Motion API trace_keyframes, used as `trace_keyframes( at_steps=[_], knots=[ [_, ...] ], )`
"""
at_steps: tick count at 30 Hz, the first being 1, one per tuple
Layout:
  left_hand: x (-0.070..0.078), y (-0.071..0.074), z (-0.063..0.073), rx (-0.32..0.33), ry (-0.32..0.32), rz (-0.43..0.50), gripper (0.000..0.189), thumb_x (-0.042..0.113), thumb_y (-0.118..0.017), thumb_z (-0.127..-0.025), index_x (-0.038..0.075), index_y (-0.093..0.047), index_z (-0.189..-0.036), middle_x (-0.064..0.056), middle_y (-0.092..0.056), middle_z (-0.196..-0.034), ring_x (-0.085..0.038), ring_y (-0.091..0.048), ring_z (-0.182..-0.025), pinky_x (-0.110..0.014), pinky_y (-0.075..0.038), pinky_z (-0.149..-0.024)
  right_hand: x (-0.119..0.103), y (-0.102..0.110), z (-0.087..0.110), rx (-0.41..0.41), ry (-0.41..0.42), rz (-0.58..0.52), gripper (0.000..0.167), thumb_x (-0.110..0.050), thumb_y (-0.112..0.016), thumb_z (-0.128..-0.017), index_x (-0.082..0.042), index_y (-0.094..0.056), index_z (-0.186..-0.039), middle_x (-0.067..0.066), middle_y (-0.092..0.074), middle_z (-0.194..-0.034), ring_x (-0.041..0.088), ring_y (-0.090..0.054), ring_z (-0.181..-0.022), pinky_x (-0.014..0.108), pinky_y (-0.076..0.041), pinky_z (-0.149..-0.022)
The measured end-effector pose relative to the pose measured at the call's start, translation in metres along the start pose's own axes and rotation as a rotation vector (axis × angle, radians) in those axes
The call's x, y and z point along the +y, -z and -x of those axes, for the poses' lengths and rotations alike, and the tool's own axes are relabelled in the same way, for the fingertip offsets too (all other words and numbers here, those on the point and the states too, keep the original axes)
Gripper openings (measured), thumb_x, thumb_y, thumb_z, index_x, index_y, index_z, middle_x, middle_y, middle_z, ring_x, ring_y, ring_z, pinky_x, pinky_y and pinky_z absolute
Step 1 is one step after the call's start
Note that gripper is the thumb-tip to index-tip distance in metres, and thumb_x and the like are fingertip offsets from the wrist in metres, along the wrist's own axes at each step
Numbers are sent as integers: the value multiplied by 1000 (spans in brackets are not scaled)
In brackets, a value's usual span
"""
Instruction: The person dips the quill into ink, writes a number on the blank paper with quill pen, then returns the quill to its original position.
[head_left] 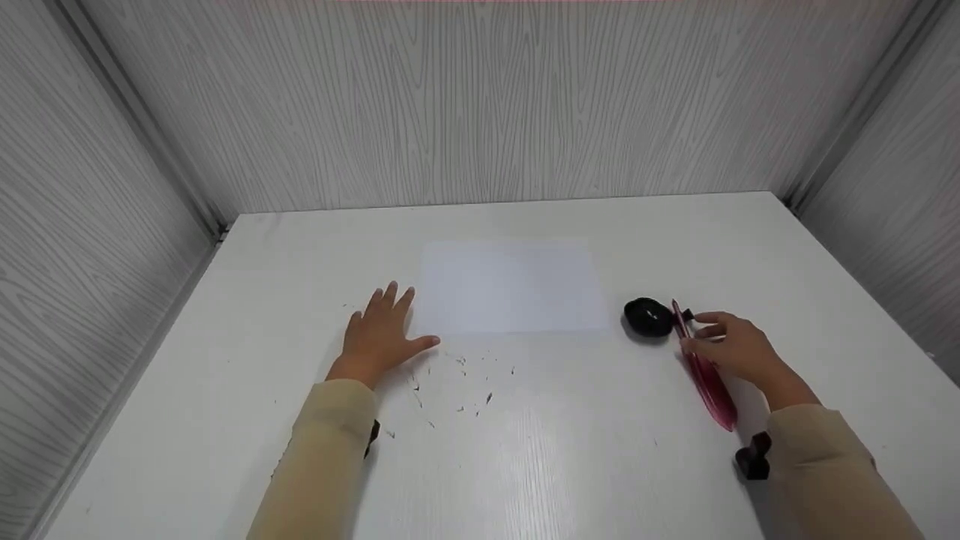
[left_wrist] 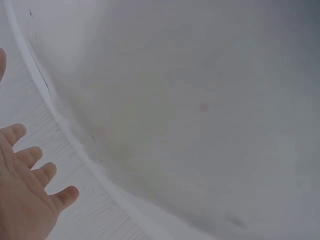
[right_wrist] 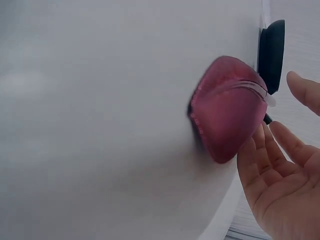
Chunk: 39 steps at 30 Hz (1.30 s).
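My left hand point(head_left: 379, 334) lies with fingers spread on the white tabletop, its thumb near the lower left corner of a blank white sheet of paper point(head_left: 514, 289). In the left wrist view the left hand point(left_wrist: 25, 190) holds nothing. On the right, my right hand point(head_left: 735, 349) is at a glossy pink, leaf-shaped thing point(head_left: 712, 394) with a thin pointed stem. Seen from the right wrist, the right hand point(right_wrist: 287, 185) has its thumb apart from loosely bent fingers, partly behind the pink thing point(right_wrist: 225, 115). A small black bowl-shaped thing point(head_left: 647, 317) with a short handle sits beside the stem.
Small dark crumbs point(head_left: 489, 397) are scattered on the tabletop point(head_left: 570, 450) below the paper. Wood-grain panels point(head_left: 495, 105) enclose the back and both sides. Black wrist mounts point(head_left: 754, 457) show by the sleeves.
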<state>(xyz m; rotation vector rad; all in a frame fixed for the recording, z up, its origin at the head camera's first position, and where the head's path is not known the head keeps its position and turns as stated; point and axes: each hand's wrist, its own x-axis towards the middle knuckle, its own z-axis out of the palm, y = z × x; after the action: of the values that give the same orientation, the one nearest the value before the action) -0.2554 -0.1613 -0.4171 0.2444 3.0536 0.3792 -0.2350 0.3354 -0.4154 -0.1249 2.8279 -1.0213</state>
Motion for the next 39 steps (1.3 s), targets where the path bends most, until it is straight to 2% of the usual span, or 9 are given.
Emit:
trace_keyframes(
  at_steps=[9, 22, 29, 33, 39],
  knots=[
    [-2, 5, -8, -40, -12, 56, 88, 52, -60, -89, 4, -21, -151, -20, -12, -156, -36, -9, -143, -57, -18, -110, 3, 0, -2, -20, -44, -49, 65, -36, -63, -92, 7, -43, -137, 29, -53, -124, 32, -60, -102, 36, -52, -79],
    [-3, 4, -23, -131, -20, 95, 75, 45, -50, -97, 9, -16, -153, -12, -8, -158, -31, -7, -144, -52, -14, -113, 2, -2, -6, -42, -72, -99, 57, -25, -63, -93, 6, -44, -137, 26, -53, -124, 24, -60, -94, 32, -53, -73],
    [5, 6, -20, -189, -28, 137, 64, 36, -44, -102, 11, -15, -154, -4, -6, -159, -23, -2, -145, -48, -8, -114, 2, -2, -7, -47, -34, -122, 53, -19, -64, -93, 8, -46, -134, 24, -57, -118, 14, -57, -75, 28, -50, -64],
    [7, 7, -20, -217, -8, 136, 61, 34, -42, -103, 13, -14, -154, -1, -5, -159, -21, -1, -145, -49, -8, -114, 2, -2, -6, -40, -31, -124, 51, -16, -64, -93, 9, -47, -134, 24, -58, -116, 12, -54, -68, 27, -49, -59],
    [6, 3, -24, -236, -17, 88, 59, 29, -41, -103, 11, -15, -154, -3, -7, -159, -22, -4, -144, -47, -9, -115, 2, -3, -4, -27, -58, -133, 50, -15, -64, -92, 9, -48, -133, 22, -60, -112, 13, -54, -68, 27, -48, -57]
  ],
)
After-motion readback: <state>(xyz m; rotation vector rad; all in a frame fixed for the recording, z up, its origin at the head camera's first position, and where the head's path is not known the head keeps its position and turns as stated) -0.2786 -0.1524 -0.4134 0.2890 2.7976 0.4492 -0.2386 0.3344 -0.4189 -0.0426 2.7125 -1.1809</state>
